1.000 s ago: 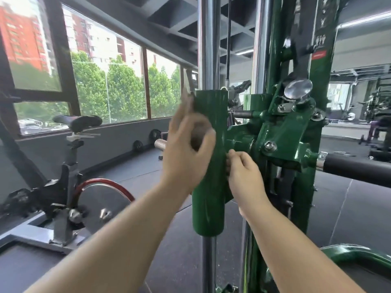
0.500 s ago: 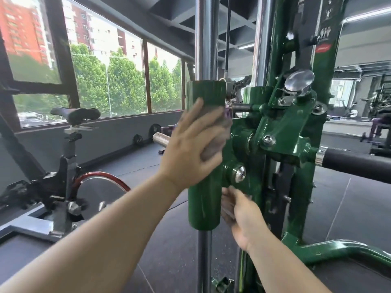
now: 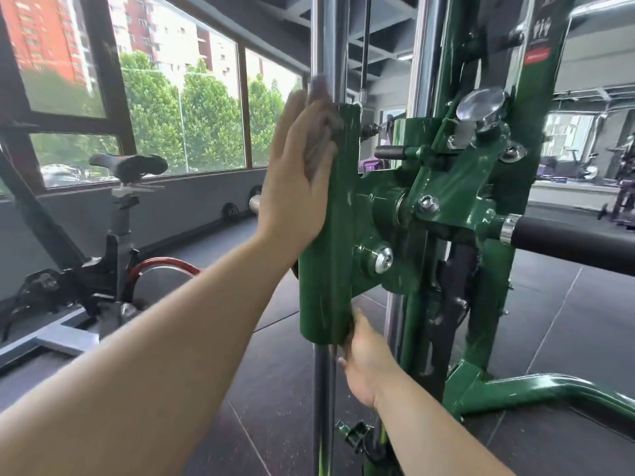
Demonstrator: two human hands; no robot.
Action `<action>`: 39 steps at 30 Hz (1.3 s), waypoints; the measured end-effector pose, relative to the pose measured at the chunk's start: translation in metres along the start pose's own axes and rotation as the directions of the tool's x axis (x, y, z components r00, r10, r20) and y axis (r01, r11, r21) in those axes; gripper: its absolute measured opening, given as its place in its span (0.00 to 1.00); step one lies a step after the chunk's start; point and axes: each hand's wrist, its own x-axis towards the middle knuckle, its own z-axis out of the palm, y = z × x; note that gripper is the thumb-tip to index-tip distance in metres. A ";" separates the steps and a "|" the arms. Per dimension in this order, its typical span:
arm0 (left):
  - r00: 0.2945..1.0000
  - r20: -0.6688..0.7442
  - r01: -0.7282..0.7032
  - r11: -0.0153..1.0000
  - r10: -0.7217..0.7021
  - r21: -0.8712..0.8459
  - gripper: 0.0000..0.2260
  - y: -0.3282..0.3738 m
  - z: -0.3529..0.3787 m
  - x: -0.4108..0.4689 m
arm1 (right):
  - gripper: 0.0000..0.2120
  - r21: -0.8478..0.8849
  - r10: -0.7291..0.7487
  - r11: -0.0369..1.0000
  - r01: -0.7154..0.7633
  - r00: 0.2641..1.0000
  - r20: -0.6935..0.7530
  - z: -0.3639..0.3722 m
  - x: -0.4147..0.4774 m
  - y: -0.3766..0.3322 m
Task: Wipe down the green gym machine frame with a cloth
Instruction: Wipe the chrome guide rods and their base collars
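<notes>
green sleeve (image 3: 324, 214) of the machine frame sits on a chrome guide rod (image 3: 328, 46), centre view. grey cloth (image 3: 321, 132) pressed near its top under left hand (image 3: 295, 187), fingers straight, flat. right hand (image 3: 366, 359) at sleeve's lower end, fingers hidden, grip cannot tell. best: keep palm flat, long vertical strokes, cover the sleeve's sides. dark rubber floor (image 3: 556, 324), exercise bike (image 3: 113, 242) left, windows (image 3: 178, 108) behind.
</notes>
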 end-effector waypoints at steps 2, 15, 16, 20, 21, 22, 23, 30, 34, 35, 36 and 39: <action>0.995 0.011 0.097 0.990 -0.097 -0.103 0.24 -0.014 0.007 -0.050 | 0.29 -0.025 -0.001 1.000 0.000 1.000 -0.028 0.005 -0.001 0.008; 0.909 0.058 0.417 0.890 -0.413 -0.185 0.21 -0.016 0.008 -0.084 | 0.14 -0.343 -0.335 0.898 0.275 0.933 -0.129 0.001 -0.013 -0.011; 0.903 0.009 0.426 0.892 -0.430 -0.154 0.15 -0.008 0.005 -0.063 | 0.12 -0.345 -0.437 0.865 0.365 0.885 -0.159 0.003 -0.017 -0.019; 0.778 -0.061 0.579 0.751 -0.625 -0.317 0.12 -0.003 0.007 -0.048 | 0.06 -0.345 -0.694 0.704 0.621 0.704 -0.151 0.018 -0.027 -0.055; 0.729 -0.028 0.635 0.691 -0.684 -0.345 0.12 -0.007 0.008 -0.064 | 0.05 -0.360 -0.722 0.674 0.645 0.678 -0.136 0.023 -0.025 -0.057; 0.672 0.002 0.693 0.628 -0.741 -0.354 0.14 -0.015 0.011 -0.088 | 0.04 -0.370 -0.737 0.656 0.658 0.665 -0.124 0.027 -0.024 -0.057; 0.599 0.034 0.757 0.552 -0.800 -0.351 0.18 -0.024 0.012 -0.114 | 0.05 -0.381 -0.749 0.642 0.666 0.652 -0.122 0.030 -0.022 -0.052; 0.293 0.145 0.922 0.240 -0.945 -0.303 0.20 -0.056 0.019 -0.168 | 0.12 -0.425 -0.752 0.635 0.645 0.642 -0.151 0.031 -0.023 -0.034; 0.572 0.023 0.793 0.545 -0.820 -0.272 0.11 -0.056 0.011 -0.112 | 0.16 -0.462 -0.833 0.523 0.717 0.545 -0.097 0.041 -0.021 -0.075; 0.624 0.009 0.753 0.598 -0.781 -0.272 0.08 -0.054 0.007 -0.097 | 0.19 -0.460 -0.850 0.498 0.735 0.520 -0.087 0.046 -0.017 -0.085; 0.649 -0.003 0.728 0.623 -0.760 -0.286 0.06 -0.052 0.005 -0.083 | 0.22 -0.458 -0.861 0.483 0.747 0.500 -0.092 0.053 -0.013 -0.094; 0.640 0.068 0.727 0.574 -0.765 -0.376 0.10 -0.044 0.005 -0.071 | 0.28 -0.465 -0.866 0.481 0.743 0.485 -0.122 0.064 -0.005 -0.097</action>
